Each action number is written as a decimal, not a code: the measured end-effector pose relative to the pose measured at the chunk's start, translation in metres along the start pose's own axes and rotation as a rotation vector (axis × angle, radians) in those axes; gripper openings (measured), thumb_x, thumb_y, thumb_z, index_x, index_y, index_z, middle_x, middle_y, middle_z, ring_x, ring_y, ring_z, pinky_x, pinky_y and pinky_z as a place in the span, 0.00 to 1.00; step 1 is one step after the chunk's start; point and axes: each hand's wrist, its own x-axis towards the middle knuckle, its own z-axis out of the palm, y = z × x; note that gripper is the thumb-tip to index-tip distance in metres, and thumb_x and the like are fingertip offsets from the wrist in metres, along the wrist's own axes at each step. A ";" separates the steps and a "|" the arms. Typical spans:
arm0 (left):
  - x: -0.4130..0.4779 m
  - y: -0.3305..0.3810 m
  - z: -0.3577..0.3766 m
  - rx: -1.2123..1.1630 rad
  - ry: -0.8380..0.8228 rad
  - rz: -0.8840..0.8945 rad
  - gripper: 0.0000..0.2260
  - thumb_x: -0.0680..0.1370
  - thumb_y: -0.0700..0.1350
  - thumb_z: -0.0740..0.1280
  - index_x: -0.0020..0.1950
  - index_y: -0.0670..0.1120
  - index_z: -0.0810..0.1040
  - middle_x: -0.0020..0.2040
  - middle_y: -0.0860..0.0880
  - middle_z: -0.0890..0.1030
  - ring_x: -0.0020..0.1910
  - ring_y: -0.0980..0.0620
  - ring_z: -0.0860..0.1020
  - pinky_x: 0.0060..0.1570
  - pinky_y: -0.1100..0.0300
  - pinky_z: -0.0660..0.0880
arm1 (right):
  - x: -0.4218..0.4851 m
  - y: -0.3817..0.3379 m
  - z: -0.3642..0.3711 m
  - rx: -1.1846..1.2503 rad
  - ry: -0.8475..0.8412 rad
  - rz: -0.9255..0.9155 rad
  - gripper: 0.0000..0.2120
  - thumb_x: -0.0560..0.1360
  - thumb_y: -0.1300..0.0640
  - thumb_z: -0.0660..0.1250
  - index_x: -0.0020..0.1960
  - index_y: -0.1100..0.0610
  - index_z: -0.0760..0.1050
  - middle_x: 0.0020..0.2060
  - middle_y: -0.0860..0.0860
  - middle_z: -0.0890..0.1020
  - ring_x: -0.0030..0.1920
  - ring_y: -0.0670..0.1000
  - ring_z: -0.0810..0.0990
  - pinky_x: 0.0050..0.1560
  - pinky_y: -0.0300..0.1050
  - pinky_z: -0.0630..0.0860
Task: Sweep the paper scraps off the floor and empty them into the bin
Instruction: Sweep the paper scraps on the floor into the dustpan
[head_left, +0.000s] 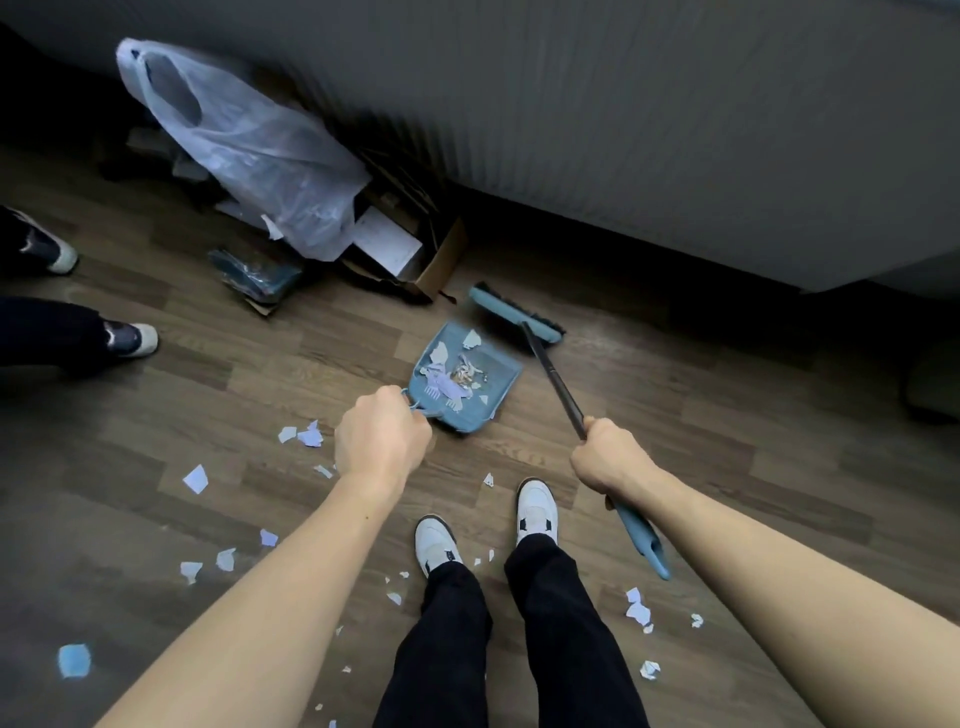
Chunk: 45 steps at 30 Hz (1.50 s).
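Observation:
My left hand grips the handle of a blue dustpan that lies on the wooden floor ahead of me, with several paper scraps in it. My right hand grips the dark stick of a blue broom, its blue grip end sticking out behind my wrist. The broom head rests on the floor just beyond the dustpan's right far corner. Loose paper scraps lie scattered left of the pan, around my feet and at the lower right. A clear plastic bag stands open at the back left.
A cardboard box with white sheets sits behind the bag, with a blue packet to its left. A grey ribbed wall panel runs along the back. Another person's shoes stand at the left. My own white shoes are below the pan.

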 end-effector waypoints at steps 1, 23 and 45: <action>0.000 -0.002 0.000 -0.002 0.007 0.002 0.06 0.76 0.43 0.62 0.46 0.43 0.77 0.46 0.41 0.81 0.46 0.38 0.78 0.43 0.53 0.74 | 0.003 0.000 0.006 -0.006 -0.010 0.015 0.20 0.76 0.64 0.55 0.66 0.61 0.69 0.55 0.61 0.76 0.38 0.58 0.77 0.30 0.45 0.75; -0.011 -0.019 0.004 -0.011 0.029 0.033 0.03 0.75 0.43 0.62 0.45 0.46 0.74 0.45 0.43 0.81 0.42 0.40 0.75 0.40 0.56 0.68 | -0.026 0.013 0.053 -0.085 -0.052 0.036 0.21 0.75 0.64 0.54 0.67 0.61 0.69 0.50 0.60 0.76 0.39 0.61 0.79 0.32 0.49 0.79; -0.100 -0.157 -0.005 0.042 -0.014 0.146 0.06 0.75 0.45 0.62 0.38 0.48 0.70 0.37 0.47 0.77 0.42 0.41 0.76 0.40 0.54 0.73 | -0.079 0.063 0.101 0.203 0.069 0.021 0.14 0.76 0.63 0.54 0.60 0.64 0.70 0.42 0.60 0.76 0.29 0.56 0.76 0.22 0.41 0.71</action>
